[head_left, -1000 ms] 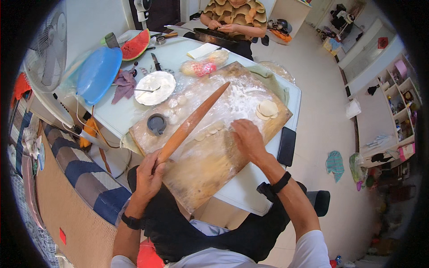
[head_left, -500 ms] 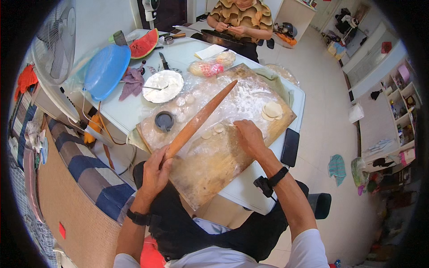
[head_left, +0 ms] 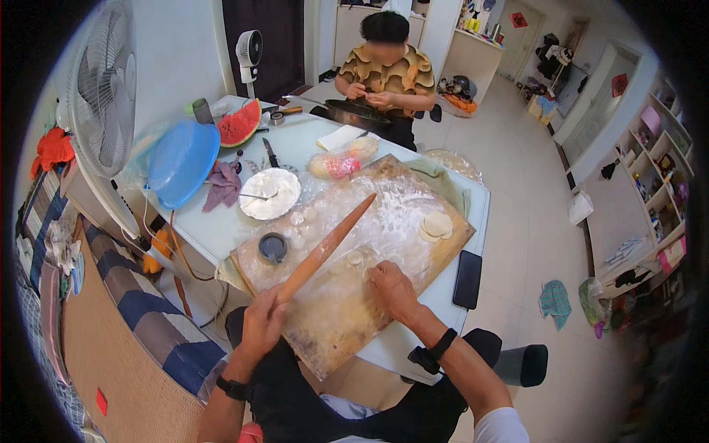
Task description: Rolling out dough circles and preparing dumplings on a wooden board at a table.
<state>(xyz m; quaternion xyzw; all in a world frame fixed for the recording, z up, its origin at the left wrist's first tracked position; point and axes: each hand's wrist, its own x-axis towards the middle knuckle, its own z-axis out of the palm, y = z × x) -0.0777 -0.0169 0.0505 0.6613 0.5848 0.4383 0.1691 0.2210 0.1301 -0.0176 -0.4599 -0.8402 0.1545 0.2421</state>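
Dough, a thin pale sheet (head_left: pixel 353 292) dusted with flour, lies flat on the near half of the large wooden board (head_left: pixel 325 347) in front of you. Your right hand (head_left: pixel 391 288) presses down on it with fingers curled, apparently pinning it in place. Your left hand (head_left: pixel 262 325) is closed around the near end of the long wooden rolling pin (head_left: pixel 329 247), which slants away across the board, its far end over the floured middle; held by one end like this, it seems parked rather than rolling. Small round dough discs (head_left: pixel 434 225) are stacked at the board's far right corner, clear of your working patch. A small dark round cup (head_left: pixel 272 247) stands at the left edge of the board, with a white plate (head_left: pixel 284 188) holding a spoon just beyond it on the pale table (head_left: pixel 221 229). A black phone (head_left: pixel 467 278) lies on the table just right of the board. Across the table, another person (head_left: pixel 388 74) works over a dark pan (head_left: pixel 358 111).
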